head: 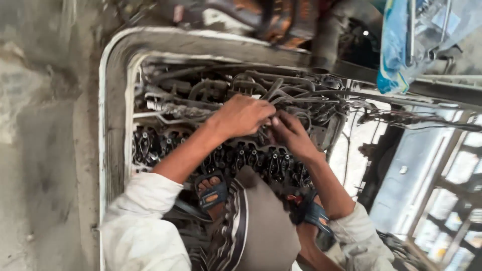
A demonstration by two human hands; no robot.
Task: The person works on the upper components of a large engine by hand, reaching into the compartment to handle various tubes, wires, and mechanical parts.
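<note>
Grey, oil-blackened metal fills the open engine bay (118, 100), framed by a pale rim. The engine's rocker row (221, 155) lies uncovered, so stripping is judged well advanced, though the metal fuel pipes (281, 85) at 12 o'clock remain fitted. The left hand (243, 115) and right hand (291, 133) are met over the pipes, fingers pinched on a small fitting that cannot be made out. Sandalled feet are braced below; a dusty concrete floor (40, 150) lies at 9 o'clock.

White sleeves, grimy and rolled above the elbows, show at the lower left and lower right of the frame. Brown trousers with striped trim sit between. Blue-strapped sandals with orange patches cover both feet.
</note>
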